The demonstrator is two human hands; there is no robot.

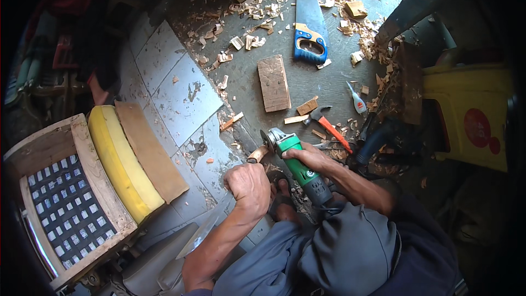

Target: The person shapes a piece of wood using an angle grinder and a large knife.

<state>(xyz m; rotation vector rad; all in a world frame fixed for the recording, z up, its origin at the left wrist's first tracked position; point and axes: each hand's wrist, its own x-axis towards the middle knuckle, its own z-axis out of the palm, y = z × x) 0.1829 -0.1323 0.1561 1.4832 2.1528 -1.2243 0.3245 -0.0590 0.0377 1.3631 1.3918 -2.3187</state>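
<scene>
While the right hand (308,157) grips the grinder (298,165), the left hand (247,185) clasps the wood (259,154) just left of the grinder's disc (265,140); this looks like shaping, and the next move probably calls for light, steady contact.

Glare at upper right, dim sides, black corners, fisheye-bent edges

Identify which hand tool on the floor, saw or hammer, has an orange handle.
The hammer, lying nearer the right hand; the saw, farther off, has a blue one.
</scene>
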